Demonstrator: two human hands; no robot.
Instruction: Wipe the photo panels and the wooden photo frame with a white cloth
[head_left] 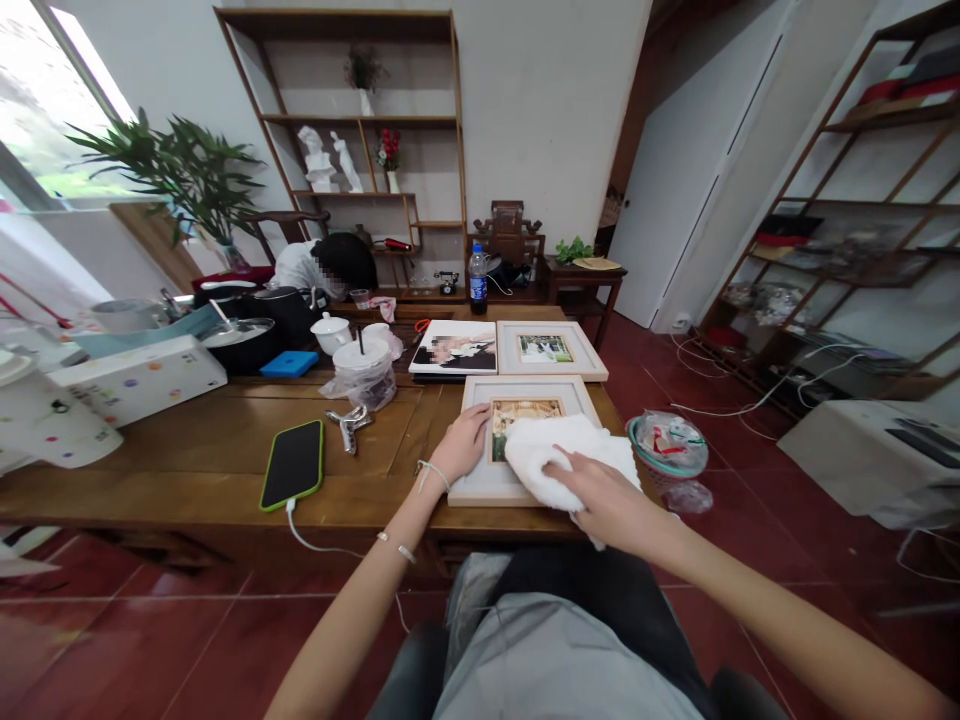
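A picture frame (476, 393) with a pale wooden border lies flat at the table's near edge, a small photo in its middle. My left hand (463, 440) rests on the frame's left side, its fingers stretched out and holding nothing. A white cloth (574, 455), bunched up, covers the right part of the frame and some of the photo. Closed on this cloth is my right hand (592, 495), pressing it against the frame. Just behind lie a second picture frame (551, 350) and a flat printed photo (455, 348) on a dark stack.
On the wooden table (405, 425) to the left are a charging phone (292, 465), a metal stand (349, 428), a lidded plastic cup (364, 370) and a blue box (289, 364). A dark bottle (478, 280) stands behind. Another person (330, 265) leans over the far side. A waste basket (667, 445) sits right.
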